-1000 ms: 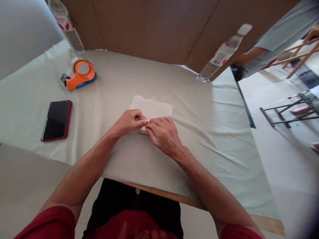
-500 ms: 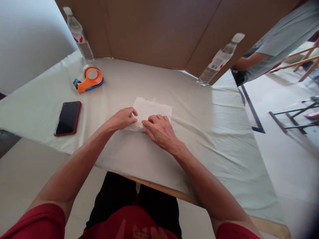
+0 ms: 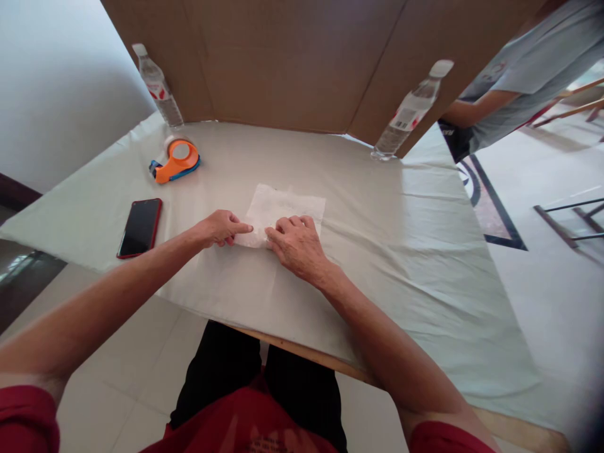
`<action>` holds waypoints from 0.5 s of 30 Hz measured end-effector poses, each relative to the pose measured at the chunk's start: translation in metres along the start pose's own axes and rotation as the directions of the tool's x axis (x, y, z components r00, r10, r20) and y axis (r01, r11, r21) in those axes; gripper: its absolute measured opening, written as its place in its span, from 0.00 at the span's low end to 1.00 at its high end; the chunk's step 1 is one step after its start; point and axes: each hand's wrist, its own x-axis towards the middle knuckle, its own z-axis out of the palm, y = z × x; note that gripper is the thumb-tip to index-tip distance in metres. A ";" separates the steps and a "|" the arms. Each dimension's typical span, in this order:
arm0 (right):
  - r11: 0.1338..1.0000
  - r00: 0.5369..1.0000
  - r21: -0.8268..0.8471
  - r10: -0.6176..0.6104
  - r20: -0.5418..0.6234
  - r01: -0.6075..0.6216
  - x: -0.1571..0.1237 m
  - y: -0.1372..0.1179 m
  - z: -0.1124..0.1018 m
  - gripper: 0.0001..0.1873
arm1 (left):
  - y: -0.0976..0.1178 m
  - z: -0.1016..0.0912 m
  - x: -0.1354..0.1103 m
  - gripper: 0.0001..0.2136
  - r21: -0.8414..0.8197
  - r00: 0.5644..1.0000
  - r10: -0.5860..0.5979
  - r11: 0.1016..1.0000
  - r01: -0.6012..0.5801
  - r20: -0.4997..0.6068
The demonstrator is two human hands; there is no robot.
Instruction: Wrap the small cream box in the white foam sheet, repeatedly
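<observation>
A thin white sheet [image 3: 289, 202], like tissue paper, lies on the cloth-covered table in front of me. At its near left corner my left hand [image 3: 225, 228] is closed, with thumb and index finger together on the paper. My right hand [image 3: 296, 244] rests over the near edge of the sheet, its fingers bent and its thumb drawn in, gripping the paper there. Between the two hands the near edge looks slightly crumpled or folded. What lies under the right fingers is hidden.
A phone [image 3: 140, 228] and an orange tape dispenser [image 3: 179, 161] lie on the left. Water bottles [image 3: 161, 94] [image 3: 409, 116] stand against a cardboard panel [image 3: 287, 69] at the back. A person in a grey shirt [image 3: 542, 75] is beyond the table's right side.
My left hand has moved left and slightly toward me, from open fingers above the sheet to its near left corner. The right hand stays over the near edge. The camera view has shifted slightly.
</observation>
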 end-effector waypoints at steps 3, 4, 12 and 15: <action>1.000 1.000 -0.002 0.002 -0.003 -0.002 0.000 0.000 0.000 0.11 | 0.003 0.004 0.004 0.17 -0.051 0.999 -0.008 0.999 0.010 0.039; 1.000 1.000 -0.003 0.001 -0.006 -0.001 0.000 0.001 0.001 0.11 | 0.003 0.006 0.006 0.18 -0.075 0.999 -0.007 0.997 0.011 0.050; 1.000 1.000 0.007 0.000 -0.003 0.000 0.001 0.000 0.000 0.11 | 0.013 0.022 0.007 0.14 -0.151 0.994 0.089 0.984 -0.098 -0.065; 1.000 1.000 0.005 0.001 0.005 -0.001 0.001 0.000 0.000 0.11 | 0.021 0.030 0.004 0.11 -0.183 0.991 0.058 0.980 -0.080 -0.123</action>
